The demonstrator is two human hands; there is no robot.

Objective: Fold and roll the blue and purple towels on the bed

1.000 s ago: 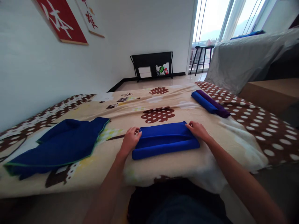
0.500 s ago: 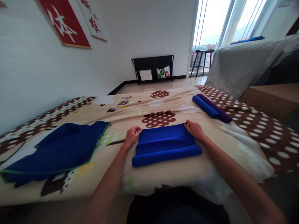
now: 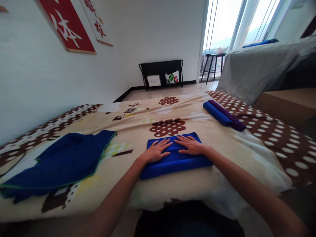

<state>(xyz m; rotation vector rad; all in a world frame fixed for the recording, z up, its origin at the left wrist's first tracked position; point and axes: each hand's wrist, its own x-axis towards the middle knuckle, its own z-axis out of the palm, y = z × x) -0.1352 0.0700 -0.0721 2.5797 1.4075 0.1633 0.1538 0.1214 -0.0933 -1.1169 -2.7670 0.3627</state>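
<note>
A bright blue towel lies on the patterned blanket in front of me, its near edge rolled into a thick band. My left hand rests flat on the left half of its flat part, fingers spread. On the right half my right hand lies palm down, fingers stretched out toward the left. The two sets of fingertips almost meet over the middle of the cloth. To the left, a darker blue cloth with a green edge is spread loosely and crumpled.
A blue rolled cloth and a purple rolled cloth lie side by side at the right of the beige blanket. Beyond stand a black rack by the wall, a stool and a sheet-covered piece of furniture.
Both hands have let go of the towel's far corners and moved inward and nearer, now flat on its surface. The towel stays in about the same place.
</note>
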